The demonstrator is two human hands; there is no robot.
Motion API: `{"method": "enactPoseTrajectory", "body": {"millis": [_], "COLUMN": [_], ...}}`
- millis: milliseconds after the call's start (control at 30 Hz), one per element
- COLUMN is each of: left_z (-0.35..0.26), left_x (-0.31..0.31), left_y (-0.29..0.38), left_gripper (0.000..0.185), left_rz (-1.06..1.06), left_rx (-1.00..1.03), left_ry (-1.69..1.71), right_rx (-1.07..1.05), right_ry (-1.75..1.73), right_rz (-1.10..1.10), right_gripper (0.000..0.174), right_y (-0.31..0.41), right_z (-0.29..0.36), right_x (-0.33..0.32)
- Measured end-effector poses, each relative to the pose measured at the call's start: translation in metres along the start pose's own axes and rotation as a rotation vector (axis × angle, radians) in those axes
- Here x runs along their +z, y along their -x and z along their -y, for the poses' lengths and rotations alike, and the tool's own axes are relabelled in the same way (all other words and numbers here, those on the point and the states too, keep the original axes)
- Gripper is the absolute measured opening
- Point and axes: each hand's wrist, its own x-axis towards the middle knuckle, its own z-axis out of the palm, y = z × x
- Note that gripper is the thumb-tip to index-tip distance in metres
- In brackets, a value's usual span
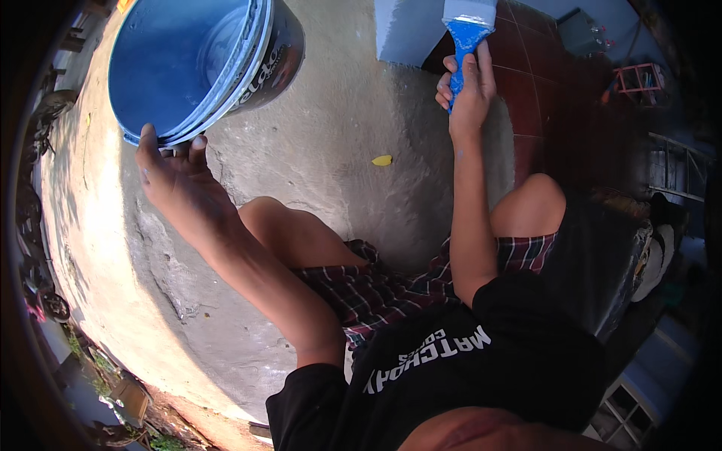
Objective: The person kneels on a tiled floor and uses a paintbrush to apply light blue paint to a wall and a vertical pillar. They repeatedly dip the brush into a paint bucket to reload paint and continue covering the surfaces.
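At the upper left, my left hand (180, 169) grips the rim of a tilted plastic paint bucket (271, 62), fingers and thumb at its lower edge. The inside of the bucket is coated blue, and its dark outer wall bears writing. My right hand (471, 90) is closed around the blue handle of a wide paintbrush (467, 34) at the top right of centre. White or pale paint covers the brush's upper part, and its bristle tips are cut off by the picture's top edge. Beside the brush is a pale painted surface (403, 34) with a ragged lower edge.
Rough concrete (316, 152) lies below, with a yellow leaf (382, 160) on it. Dark red tiles (524, 84) adjoin it at the right. Farther right stand a grey container (581, 34) and a red-framed rack (640, 82). My bent knees are between my arms and the ground.
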Motion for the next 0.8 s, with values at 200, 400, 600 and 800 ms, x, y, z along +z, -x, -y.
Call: {"method": "enactPoseTrajectory", "body": {"millis": [200,400,600,800], "left_z": [0.002,0.002,-0.004,0.005], "left_x": [-0.003,0.002,-0.004,0.008], "left_y": [-0.002,0.001,0.002,-0.005], "left_gripper": [0.031,0.035,0.034,0.022], "left_rz": [-0.002,-0.002,0.002,0.056], "left_rx": [-0.020,0.028,0.041,-0.033], "left_ry": [-0.022,-0.084,-0.061,0.013], "right_rx": [0.057,0.033,0.621,-0.031], "right_ry": [0.462,0.719,0.359,0.802], "right_rz": [-0.228,-0.166,0.076,-0.109], "right_gripper": [0.048,0.051,0.049,0.040], "right_y": [0.006,-0.006,0.010,-0.040], "right_z": [-0.187,-0.234,-0.187,-0.152], "right_x": [-0.038,-0.011,-0.014,-0.047]}}
